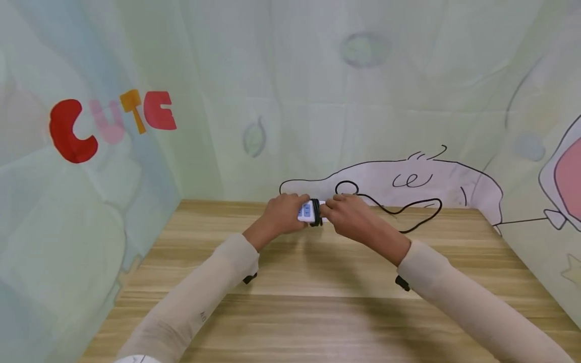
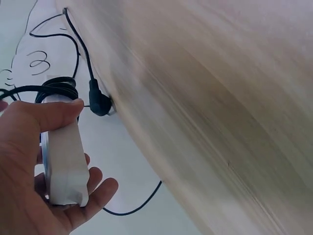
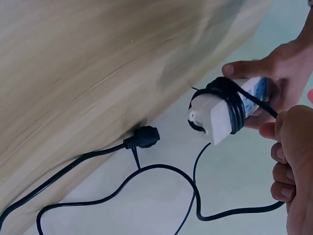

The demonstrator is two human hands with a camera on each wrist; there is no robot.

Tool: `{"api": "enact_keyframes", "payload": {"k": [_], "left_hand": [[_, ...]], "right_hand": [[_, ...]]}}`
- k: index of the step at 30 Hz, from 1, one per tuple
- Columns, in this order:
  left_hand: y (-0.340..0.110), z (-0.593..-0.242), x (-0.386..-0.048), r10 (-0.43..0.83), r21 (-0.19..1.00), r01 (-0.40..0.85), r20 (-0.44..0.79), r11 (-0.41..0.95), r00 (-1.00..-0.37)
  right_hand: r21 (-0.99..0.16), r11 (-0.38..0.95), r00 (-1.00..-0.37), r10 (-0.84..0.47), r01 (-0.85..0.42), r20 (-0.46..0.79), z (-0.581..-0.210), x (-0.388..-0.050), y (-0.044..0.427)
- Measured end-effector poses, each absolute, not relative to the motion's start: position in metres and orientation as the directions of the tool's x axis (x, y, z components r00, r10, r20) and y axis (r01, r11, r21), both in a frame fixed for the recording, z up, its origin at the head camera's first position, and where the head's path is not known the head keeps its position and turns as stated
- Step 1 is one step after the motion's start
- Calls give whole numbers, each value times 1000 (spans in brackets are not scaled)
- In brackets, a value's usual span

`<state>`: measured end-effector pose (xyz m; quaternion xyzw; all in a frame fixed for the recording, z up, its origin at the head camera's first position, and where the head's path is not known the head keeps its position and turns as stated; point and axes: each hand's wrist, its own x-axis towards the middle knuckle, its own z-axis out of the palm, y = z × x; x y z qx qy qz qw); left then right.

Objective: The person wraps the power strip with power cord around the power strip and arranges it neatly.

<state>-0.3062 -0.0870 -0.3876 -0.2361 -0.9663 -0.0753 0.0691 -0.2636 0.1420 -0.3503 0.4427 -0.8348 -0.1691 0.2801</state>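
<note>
My left hand [image 1: 282, 214] grips one end of a white power strip [image 1: 304, 213] with blue socket faces. In the left wrist view, the thumb lies along one side of the strip and the fingers curl behind it. Several turns of black cord [image 3: 236, 111] are wound around the strip's other end. My right hand [image 1: 353, 218] holds the cord close beside the strip, its fingers curled round it in the right wrist view. From that hand the loose cord [image 3: 161, 167] runs off in bends. A black plug [image 3: 147, 137] at its end lies near the table's far edge.
The wood-grain table [image 1: 290, 312] reaches to a pale printed cloth backdrop [image 1: 317, 126] behind it and at both sides. Loose cord forms a long loop [image 1: 422, 222] right of the hands, by the table's back edge.
</note>
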Motion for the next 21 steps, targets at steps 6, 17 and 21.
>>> {"api": "enact_keyframes", "payload": {"k": [6, 17, 21], "left_hand": [[-86, -391, -294, 531, 49, 548, 188, 835, -826], [-78, -384, -277, 610, 53, 637, 236, 769, -757], [-77, -386, -274, 628, 79, 668, 275, 740, -728]], "right_hand": [[490, 578, -433, -815, -653, 385, -354, -274, 139], [18, 718, -678, -665, -696, 314, -347, -291, 151], [-227, 678, -714, -654, -700, 248, -345, -302, 158]]}}
